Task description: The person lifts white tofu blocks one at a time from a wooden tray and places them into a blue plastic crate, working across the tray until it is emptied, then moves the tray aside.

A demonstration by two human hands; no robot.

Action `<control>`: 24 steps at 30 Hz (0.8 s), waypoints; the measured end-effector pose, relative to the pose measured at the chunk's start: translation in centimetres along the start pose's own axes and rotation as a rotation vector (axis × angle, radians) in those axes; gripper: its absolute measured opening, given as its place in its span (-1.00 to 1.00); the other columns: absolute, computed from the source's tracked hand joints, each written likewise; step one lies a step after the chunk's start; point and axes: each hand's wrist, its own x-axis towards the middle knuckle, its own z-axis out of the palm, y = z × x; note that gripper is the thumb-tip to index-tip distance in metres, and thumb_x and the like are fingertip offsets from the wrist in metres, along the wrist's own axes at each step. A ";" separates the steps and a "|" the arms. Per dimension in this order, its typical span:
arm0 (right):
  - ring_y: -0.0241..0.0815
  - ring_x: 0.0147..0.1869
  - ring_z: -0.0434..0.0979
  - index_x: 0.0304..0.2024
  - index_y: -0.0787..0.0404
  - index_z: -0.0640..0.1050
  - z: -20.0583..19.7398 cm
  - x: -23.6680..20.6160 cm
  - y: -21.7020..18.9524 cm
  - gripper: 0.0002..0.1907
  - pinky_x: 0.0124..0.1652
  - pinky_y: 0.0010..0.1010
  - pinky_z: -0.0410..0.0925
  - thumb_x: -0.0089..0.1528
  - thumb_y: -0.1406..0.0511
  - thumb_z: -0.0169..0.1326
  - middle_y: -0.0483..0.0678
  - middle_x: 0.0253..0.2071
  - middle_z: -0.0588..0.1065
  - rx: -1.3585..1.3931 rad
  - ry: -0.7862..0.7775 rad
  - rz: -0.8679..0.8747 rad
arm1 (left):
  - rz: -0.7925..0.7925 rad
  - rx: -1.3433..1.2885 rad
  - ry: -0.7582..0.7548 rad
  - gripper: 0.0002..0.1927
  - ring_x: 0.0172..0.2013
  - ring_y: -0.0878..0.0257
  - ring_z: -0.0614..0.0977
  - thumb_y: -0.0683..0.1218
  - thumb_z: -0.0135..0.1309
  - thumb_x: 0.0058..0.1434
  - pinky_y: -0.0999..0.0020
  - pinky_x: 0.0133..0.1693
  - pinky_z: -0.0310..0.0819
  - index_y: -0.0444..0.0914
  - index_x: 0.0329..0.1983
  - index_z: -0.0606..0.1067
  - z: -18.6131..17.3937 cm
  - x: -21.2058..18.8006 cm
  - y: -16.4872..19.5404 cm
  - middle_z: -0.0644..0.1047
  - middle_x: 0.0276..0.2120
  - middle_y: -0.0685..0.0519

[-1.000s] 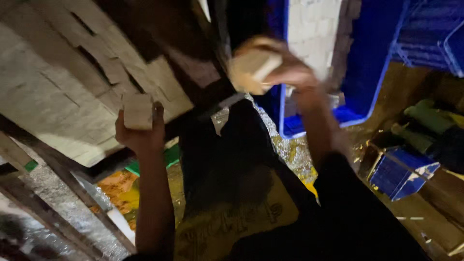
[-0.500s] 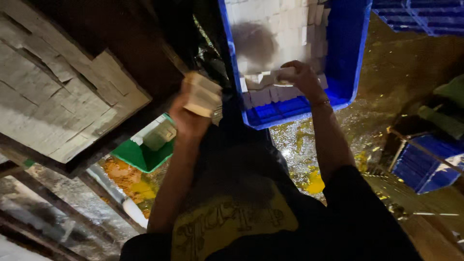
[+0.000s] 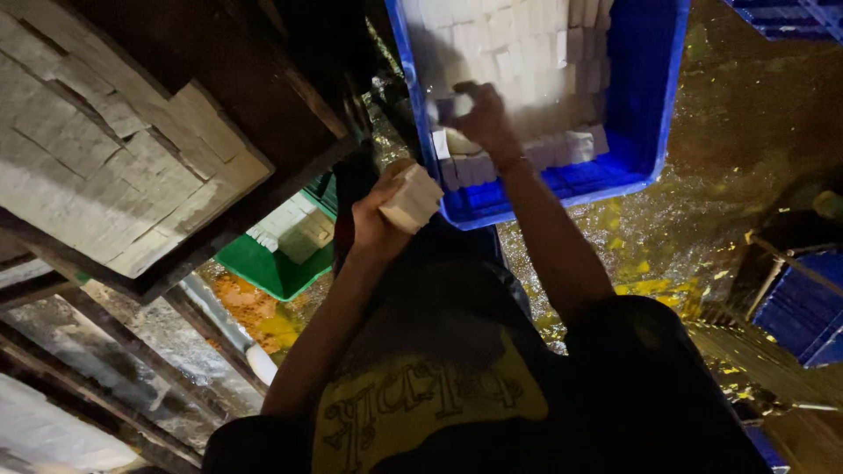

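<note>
left hand (image 3: 378,224) pinching a pale block (image 3: 411,199), right hand (image 3: 481,118) curled in the blue crate (image 3: 645,105); i'd guess a wet block could slip.

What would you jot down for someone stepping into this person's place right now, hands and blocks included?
Left hand: closed on a stack of pale blocks, held just short of the blue crate.
Right hand: inside the crate, on the packed blocks; its grip is too blurred to tell.
Done: the crate's far part is packed in rows.
Left: the near strip of the crate floor is bare; more blocks lie in the green tray and on the wooden rack.
</note>
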 end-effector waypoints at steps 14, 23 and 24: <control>0.09 0.48 0.31 0.57 0.20 -0.04 -5.1 -6.9 6.1 -0.14 0.38 -0.19 0.30 0.45 -0.01 0.06 0.23 0.44 0.25 1.194 -0.303 -0.262 | 0.042 0.069 -0.036 -0.33 0.10 -0.08 0.52 0.17 -0.04 0.51 0.04 0.18 0.48 -0.36 0.49 0.28 7.5 8.7 -4.3 0.41 0.24 -0.34; 0.16 0.44 0.22 0.54 0.22 0.03 -8.7 -10.4 8.9 -0.29 0.32 -0.14 0.31 0.53 -0.01 -0.11 0.29 0.42 0.09 -0.622 0.446 -0.432 | 0.715 2.315 -0.264 -0.75 0.03 0.08 0.57 -0.02 -0.05 0.42 0.16 0.10 0.48 -0.21 0.05 0.48 11.0 16.2 -5.3 0.53 -0.01 -0.05; 0.17 0.43 0.21 0.53 0.22 0.04 -8.8 -10.4 8.8 -0.31 0.31 -0.13 0.31 0.54 -0.01 -0.13 0.30 0.41 0.08 -0.957 0.630 -0.510 | 0.610 2.384 -0.324 -0.77 0.00 0.08 0.56 -0.02 -0.06 0.42 0.16 0.08 0.47 -0.20 0.02 0.49 10.6 16.5 -5.3 0.53 -0.04 -0.04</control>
